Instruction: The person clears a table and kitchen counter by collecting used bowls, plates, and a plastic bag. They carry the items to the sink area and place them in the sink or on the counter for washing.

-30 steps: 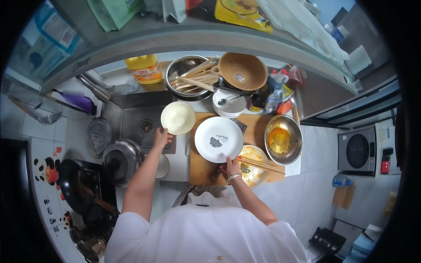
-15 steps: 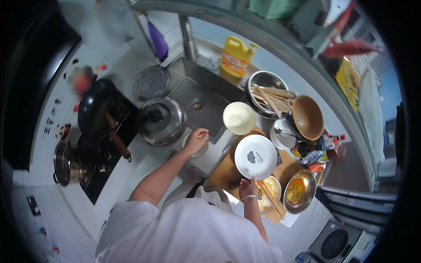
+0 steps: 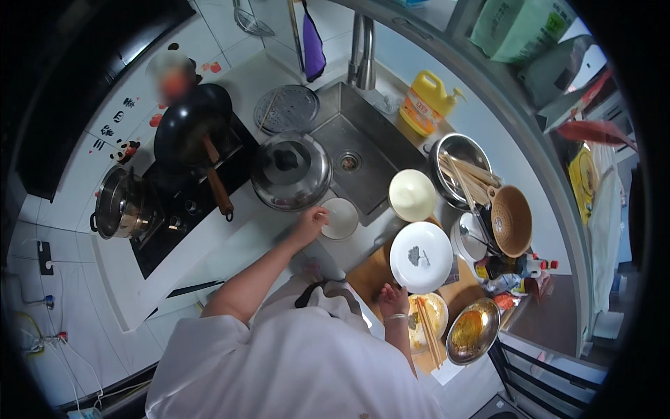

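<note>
My left hand is by the near left rim of a small white bowl on the counter in front of the sink. Its fingers are curled, with the tips at the rim. My right hand is at the near edge of a white plate with a grey tree design, its fingers bent at the edge and partly hidden. Beneath and beside that plate lies a wooden cutting board. Wooden chopsticks rest across a food-stained plate beside my right wrist.
A lidded steel pot stands left of the sink. Beyond it are a wok and a glass-lidded pot. A cream bowl, a brown basket and an oily steel bowl line the right.
My head view has shifted, so the faucet now shows. My left hand has drawn leftward from over the white bowl to its rim. My right hand stays by the plate's edge.
</note>
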`<state>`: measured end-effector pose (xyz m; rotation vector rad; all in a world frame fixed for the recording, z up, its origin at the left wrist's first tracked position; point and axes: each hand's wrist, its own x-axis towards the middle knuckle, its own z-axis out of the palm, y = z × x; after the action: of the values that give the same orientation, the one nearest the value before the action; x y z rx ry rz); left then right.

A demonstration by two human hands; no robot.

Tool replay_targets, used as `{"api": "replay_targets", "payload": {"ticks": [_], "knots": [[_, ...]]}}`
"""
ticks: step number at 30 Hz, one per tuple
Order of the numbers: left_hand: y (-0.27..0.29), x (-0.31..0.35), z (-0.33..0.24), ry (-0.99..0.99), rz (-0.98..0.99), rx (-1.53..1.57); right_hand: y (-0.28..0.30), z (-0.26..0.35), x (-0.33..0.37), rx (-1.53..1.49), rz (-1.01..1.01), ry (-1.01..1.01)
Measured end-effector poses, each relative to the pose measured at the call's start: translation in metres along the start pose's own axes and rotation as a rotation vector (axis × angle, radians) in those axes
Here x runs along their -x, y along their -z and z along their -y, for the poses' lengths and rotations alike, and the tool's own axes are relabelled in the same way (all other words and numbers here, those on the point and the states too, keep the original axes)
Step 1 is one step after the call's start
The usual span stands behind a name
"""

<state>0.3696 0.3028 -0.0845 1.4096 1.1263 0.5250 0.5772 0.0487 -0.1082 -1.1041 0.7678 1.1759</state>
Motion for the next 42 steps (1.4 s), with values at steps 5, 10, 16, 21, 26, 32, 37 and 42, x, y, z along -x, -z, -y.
{"api": "replay_targets", "payload": {"ticks": [5,10,16,21,26,32,37,42], "knots": [[0.007,0.007,0.0,0.013,-0.018,0.04,-0.008,-0.012,0.013,0.0,0.116,-0.118],[0.017,0.029,-0.016,0.114,-0.015,0.024,-0.018,-0.018,0.014,0.132,0.277,-0.167],[0.058,0.078,0.025,0.208,-0.18,0.147,-0.073,-0.035,0.01,0.333,0.449,-0.174],[0.115,0.107,0.033,0.334,-0.28,0.34,-0.139,-0.05,0.031,0.47,0.546,-0.026],[0.184,0.089,0.037,0.42,-0.399,1.217,-0.181,-0.093,0.032,0.561,0.626,0.076],[0.226,0.049,0.004,0.301,-0.178,1.247,-0.238,-0.159,0.059,0.65,0.594,0.168],[0.228,0.029,0.025,0.328,-0.251,1.102,-0.264,-0.183,0.07,0.71,0.56,0.205],[0.232,0.05,0.002,0.311,-0.369,1.072,-0.267,-0.178,0.073,0.689,0.535,0.24]]}}
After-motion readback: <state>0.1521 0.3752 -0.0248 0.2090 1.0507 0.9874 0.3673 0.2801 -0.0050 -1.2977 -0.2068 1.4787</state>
